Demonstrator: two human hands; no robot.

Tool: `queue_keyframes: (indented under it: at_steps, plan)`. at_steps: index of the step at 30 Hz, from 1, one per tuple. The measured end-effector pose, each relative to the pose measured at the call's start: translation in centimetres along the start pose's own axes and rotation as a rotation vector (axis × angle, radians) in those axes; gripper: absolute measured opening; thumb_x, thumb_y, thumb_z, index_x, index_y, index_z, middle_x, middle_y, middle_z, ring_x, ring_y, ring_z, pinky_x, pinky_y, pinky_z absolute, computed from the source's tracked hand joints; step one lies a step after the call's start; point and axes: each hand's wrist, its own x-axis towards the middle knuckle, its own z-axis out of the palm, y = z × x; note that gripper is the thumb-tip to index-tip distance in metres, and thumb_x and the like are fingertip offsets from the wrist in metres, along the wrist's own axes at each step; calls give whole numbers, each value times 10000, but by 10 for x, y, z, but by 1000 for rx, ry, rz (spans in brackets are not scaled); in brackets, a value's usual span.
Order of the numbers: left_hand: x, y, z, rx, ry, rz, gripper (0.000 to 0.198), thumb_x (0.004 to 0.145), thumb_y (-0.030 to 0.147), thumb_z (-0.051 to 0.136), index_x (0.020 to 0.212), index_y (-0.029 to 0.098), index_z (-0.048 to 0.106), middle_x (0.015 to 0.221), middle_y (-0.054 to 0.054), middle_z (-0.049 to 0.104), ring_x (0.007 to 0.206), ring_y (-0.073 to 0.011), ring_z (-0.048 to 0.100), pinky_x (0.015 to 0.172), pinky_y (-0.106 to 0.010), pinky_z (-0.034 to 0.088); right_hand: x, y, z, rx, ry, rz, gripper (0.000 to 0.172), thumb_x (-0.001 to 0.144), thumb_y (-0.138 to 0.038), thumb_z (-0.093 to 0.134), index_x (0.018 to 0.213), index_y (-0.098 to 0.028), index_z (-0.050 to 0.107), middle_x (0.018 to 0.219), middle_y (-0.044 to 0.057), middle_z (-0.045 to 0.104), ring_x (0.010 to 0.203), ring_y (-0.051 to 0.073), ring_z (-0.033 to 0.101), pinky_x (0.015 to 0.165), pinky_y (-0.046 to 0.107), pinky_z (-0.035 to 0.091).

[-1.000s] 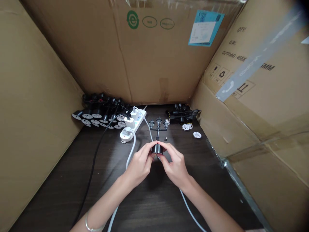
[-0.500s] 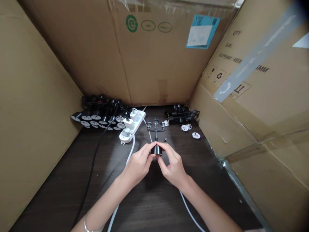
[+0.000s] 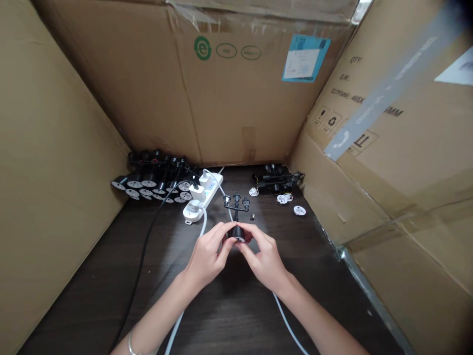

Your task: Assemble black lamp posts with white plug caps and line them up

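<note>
A small black model street lamp (image 3: pixel 235 209) with three lantern heads stands up from its round base (image 3: pixel 236 232), held over the dark table (image 3: pixel 229 305). My left hand (image 3: pixel 207 256) pinches the base from the left, fingers closed on it. My right hand (image 3: pixel 264 259) pinches the same base from the right, fingertips meeting the left hand's. A tiny dark part (image 3: pixel 252 217) lies on the table just right of the lamp post.
A white power strip (image 3: pixel 199 197) with plugged adapters lies behind my hands; its white cable (image 3: pixel 173 330) and a black cable (image 3: pixel 142 256) run toward me. Several finished black lamps (image 3: pixel 151 177) lie back left. Loose black parts (image 3: pixel 277 180) and white discs (image 3: pixel 299 210) sit back right. Cardboard walls (image 3: pixel 55 172) enclose the table.
The view has tilted slightly, so hands and lamp sit a little lower and left. My fingers have shifted on the lamp's base; both hands keep hold of it.
</note>
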Motion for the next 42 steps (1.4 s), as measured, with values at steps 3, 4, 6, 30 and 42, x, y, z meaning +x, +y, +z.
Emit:
queue_keyframes:
  at_steps: [3, 4, 6, 30, 42]
  plan:
    - [-1, 1, 1, 6, -4, -11, 288, 867, 222, 444, 1154, 188, 443, 975, -64, 556, 789, -145, 537, 700, -260, 442, -1, -2, 0, 1, -15, -17, 302, 795, -114, 518, 1089, -180, 538, 899, 44, 598, 748, 141, 554, 694, 256, 479]
    - [-1, 2, 1, 9, -5, -12, 286, 858, 229, 462, 1140, 185, 444, 957, -60, 553, 763, -141, 530, 679, -254, 440, -2, -3, 0, -2, -16, -26, 313, 790, -100, 512, 1091, -181, 536, 891, 41, 596, 740, 140, 550, 692, 257, 474]
    - [-1, 2, 1, 1, 8, -8, 268, 844, 234, 491, 1105, 183, 455, 904, -46, 548, 717, -131, 515, 642, -241, 433, -3, -4, 1, -5, -18, -34, 334, 783, -78, 502, 1099, -184, 532, 878, 34, 591, 732, 138, 542, 690, 257, 466]
    - [-7, 3, 8, 55, -13, 4, 330, 822, 231, 516, 1119, 188, 381, 1061, -88, 563, 825, -156, 596, 673, -259, 497, -2, 9, 3, -81, -7, -126, 505, 621, 24, 406, 1056, -213, 505, 1008, 69, 482, 932, 178, 525, 834, 309, 475]
    - [-7, 4, 9, 140, 32, 31, 323, 781, 292, 597, 1022, 177, 417, 915, -45, 610, 773, -146, 626, 668, -240, 512, -4, 15, 2, -314, -115, -125, 657, 579, 8, 386, 1193, -213, 458, 989, 72, 475, 843, 179, 532, 740, 303, 499]
